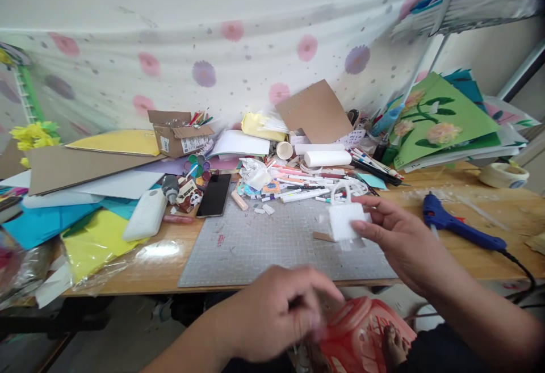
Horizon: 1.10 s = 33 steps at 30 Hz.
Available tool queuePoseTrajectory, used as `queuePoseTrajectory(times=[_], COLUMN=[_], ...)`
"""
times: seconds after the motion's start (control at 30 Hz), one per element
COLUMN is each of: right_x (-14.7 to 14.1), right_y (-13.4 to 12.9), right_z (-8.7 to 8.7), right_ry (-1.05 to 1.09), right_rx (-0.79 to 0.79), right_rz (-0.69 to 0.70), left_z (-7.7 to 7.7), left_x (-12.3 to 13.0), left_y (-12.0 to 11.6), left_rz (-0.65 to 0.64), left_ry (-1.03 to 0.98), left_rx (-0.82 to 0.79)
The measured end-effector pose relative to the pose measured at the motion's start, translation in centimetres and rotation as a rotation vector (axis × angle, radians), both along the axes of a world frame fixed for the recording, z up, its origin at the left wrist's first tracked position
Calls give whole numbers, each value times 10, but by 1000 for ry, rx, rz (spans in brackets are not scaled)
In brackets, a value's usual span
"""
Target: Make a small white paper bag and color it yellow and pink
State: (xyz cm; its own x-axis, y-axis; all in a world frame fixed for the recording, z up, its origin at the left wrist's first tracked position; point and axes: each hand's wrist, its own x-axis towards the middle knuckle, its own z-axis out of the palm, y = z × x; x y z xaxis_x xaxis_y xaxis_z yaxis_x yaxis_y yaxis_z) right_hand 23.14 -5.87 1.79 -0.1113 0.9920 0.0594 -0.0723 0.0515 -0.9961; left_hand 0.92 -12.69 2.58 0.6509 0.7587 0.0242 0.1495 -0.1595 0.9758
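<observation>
My right hand [394,234] is shut on a small white handbag-shaped piece [344,221], pinched at its right side between thumb and fingers. The piece has a loop handle on top and a textured surface, with clear film sticking out around its edges. It hangs just above the grey cutting mat [251,254]. Below the mat's front edge, my left hand [276,310] is partly smeared by motion; its index finger stretches out apart from the thumb, and I see nothing between them. A brown strip [323,237] lies on the mat under the white piece.
A blue glue gun [462,222] with a black cord lies to the right. Pens and paper scraps [298,183] crowd the mat's back edge. A phone [214,195] and a white bottle [146,214] are at left. Below the table stands a red plastic basket or stool [353,327].
</observation>
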Motion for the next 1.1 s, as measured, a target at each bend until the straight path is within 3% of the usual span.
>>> queuePoseTrajectory(times=[0.07, 0.1, 0.17, 0.3, 0.4, 0.47, 0.6, 0.73, 0.8, 0.93, 1.03, 1.1], right_x=[5, 8, 13, 22, 26, 28, 29, 31, 33, 37, 38, 39], right_y=[3, 4, 5, 2, 0, 0, -1, -3, -3, -3, -3, -3], right_z=[5, 7, 11, 14, 13, 12, 12, 11, 11, 11, 11, 11], right_ry=[52, 72, 103, 148, 162, 170, 203, 174, 157, 145, 149, 158], right_rx=[1, -9, -20, -19, -49, -59, -58, -72, -86, -109, -115, -102], right_rz=[-62, -88, -127, -150, -160, -166, -157, -156, -166, -204, -212, -202], left_z=[-4, -8, -20, -42, -55, -64, -80, -79, -68, -46, -43, -47], left_x=[8, 11, 12, 0, 0, 11, 45, 58, 50, 18, 1, -1], left_y=[-5, -6, -5, 8, 14, 11, -2, -4, 3, 24, 38, 43], left_rz=[-227, -236, -155, 232, 181, 72, -161, -251, -171, 130, 309, 330], left_ry=[142, 217, 349, 869, 1021, 959, 610, 407, 497, 848, 1093, 1192], left_rx=[280, 376, 515, 491, 481, 541, 717, 863, 814, 580, 471, 430])
